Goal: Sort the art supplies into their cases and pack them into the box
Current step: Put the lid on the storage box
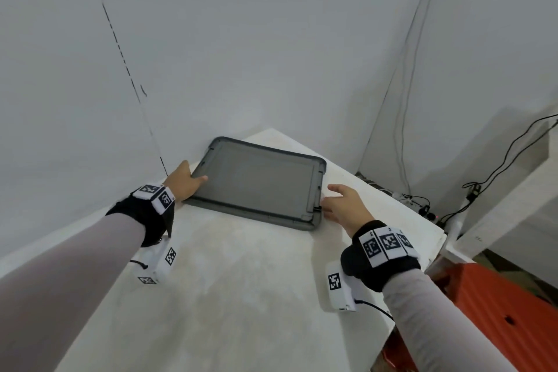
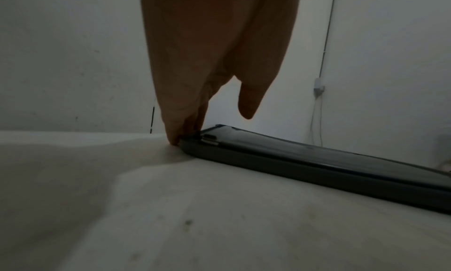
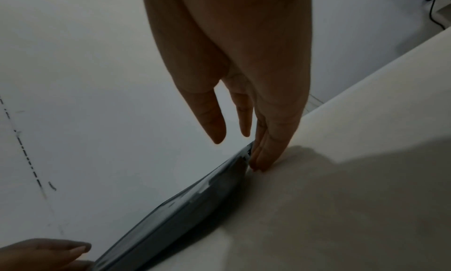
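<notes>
At the far corner of the white bench (image 1: pixel 241 266), the flat grey box (image 1: pixel 259 181) lies closed against the wall. The left hand (image 1: pixel 184 181) rests straight-fingered on its left end; the right hand (image 1: pixel 341 205) touches its right end, fingers extended. The box appears rigid, light and smooth-lidded; take hold at both short ends, under the rim.

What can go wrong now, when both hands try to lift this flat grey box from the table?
The left hand and right hand touch the grey box only with fingertips at its short ends, so it may slip or tilt when lifted. The box lies near the table corner by the wall; a push could slide it against the wall. Whether its lid is latched I cannot tell.
</notes>
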